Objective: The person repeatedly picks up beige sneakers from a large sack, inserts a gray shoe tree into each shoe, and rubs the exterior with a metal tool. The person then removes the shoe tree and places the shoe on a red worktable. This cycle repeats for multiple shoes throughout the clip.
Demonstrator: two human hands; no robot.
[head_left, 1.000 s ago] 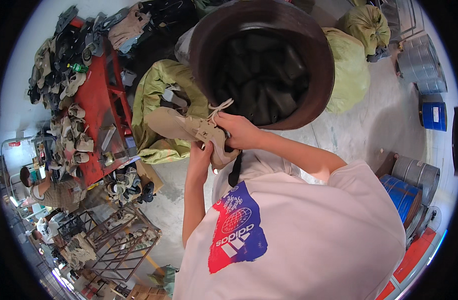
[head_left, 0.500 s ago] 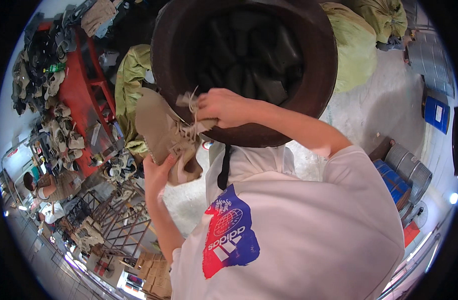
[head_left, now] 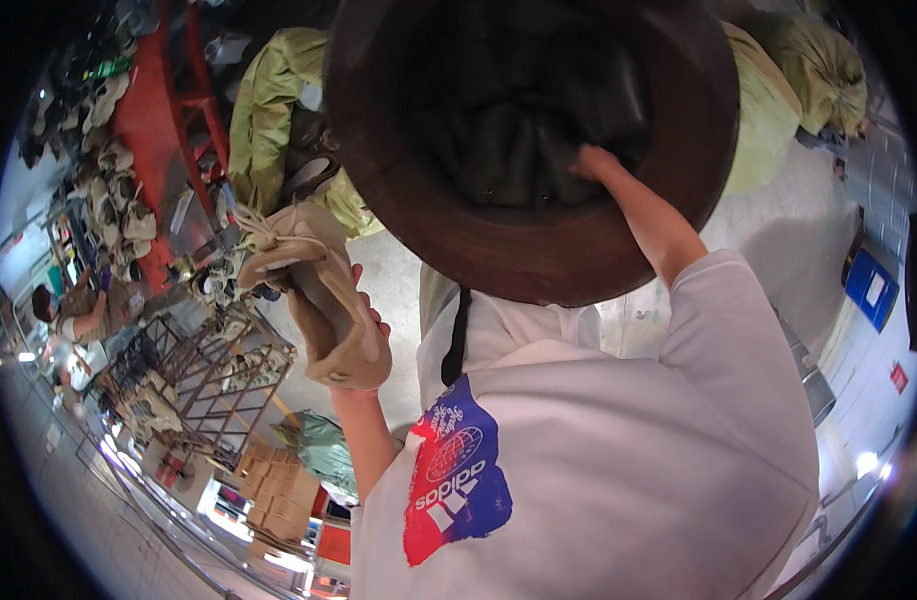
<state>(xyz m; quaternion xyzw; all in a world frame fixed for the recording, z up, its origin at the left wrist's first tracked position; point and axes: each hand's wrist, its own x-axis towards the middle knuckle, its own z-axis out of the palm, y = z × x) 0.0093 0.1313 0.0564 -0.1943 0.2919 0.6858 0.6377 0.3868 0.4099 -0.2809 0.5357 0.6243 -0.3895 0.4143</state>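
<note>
A tan lace-up shoe (head_left: 313, 300) is gripped by my left hand (head_left: 376, 316) at the left of the head view. Its foot opening faces up and its loose laces stick out at the far end. My fingers wrap round its right side, and the shoe covers most of the palm. My right hand (head_left: 596, 164) reaches down inside a big round brown tub (head_left: 538, 260), at dark glossy pieces (head_left: 508, 150) whose kind I cannot make out. The fingertips are lost against these dark pieces, so their grip does not show.
Yellow-green sacks (head_left: 271, 110) stand left of the tub, and another sack (head_left: 763, 110) to its right. A red rack (head_left: 158, 130) and heaps of shoes (head_left: 113, 200) fill the left. A person (head_left: 83, 310) works there. Cartons (head_left: 278, 490) lie lower left; a blue drum (head_left: 868, 288) stands far right.
My right hand has let go of the shoe's laces and moved right, into the tub. My left hand has turned the shoe so its opening shows.
</note>
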